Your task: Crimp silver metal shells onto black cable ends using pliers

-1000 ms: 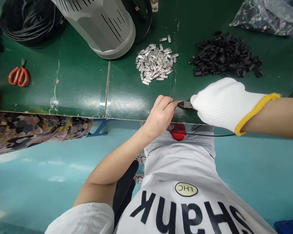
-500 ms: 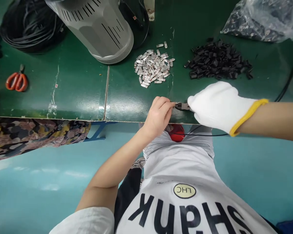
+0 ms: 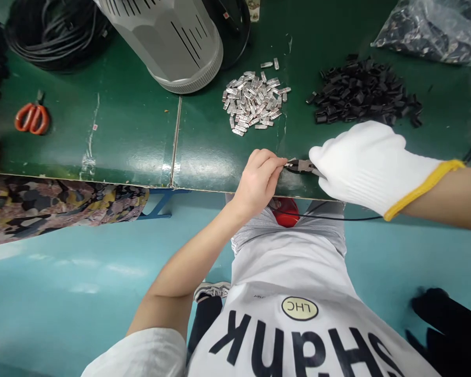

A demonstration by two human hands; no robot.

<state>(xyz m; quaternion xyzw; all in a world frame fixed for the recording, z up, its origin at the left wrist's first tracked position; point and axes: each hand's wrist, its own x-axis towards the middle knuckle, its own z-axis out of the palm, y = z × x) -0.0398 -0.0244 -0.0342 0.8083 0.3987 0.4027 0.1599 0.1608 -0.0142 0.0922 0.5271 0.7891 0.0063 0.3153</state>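
My right hand [image 3: 361, 170], in a white glove with a yellow cuff, is closed around a pair of pliers [image 3: 305, 166] near the front edge of the table. The plier jaws point left and meet the fingertips of my bare left hand [image 3: 259, 180]. That hand is closed in a pinch on a small silver metal piece [image 3: 290, 163] at the jaw tips; its exact shape is too small to tell. Beyond my left hand lies a pile of silver metal clips [image 3: 255, 99]. Past my gloved hand sits a heap of short black plastic sleeves [image 3: 367, 94].
A grey vented machine [image 3: 176, 44] stands at the back. To its left are a black cable coil [image 3: 55, 34] and orange-handled scissors [image 3: 32, 118]. A clear bag [image 3: 435, 31] of small parts lies back right. A black cable [image 3: 345, 219] and a red object [image 3: 286, 212] are at my lap.
The view has shifted, so the table items appear further right and slightly higher. My gloved hand and the pliers have moved a little right. A dark-clad limb now shows at lower right.
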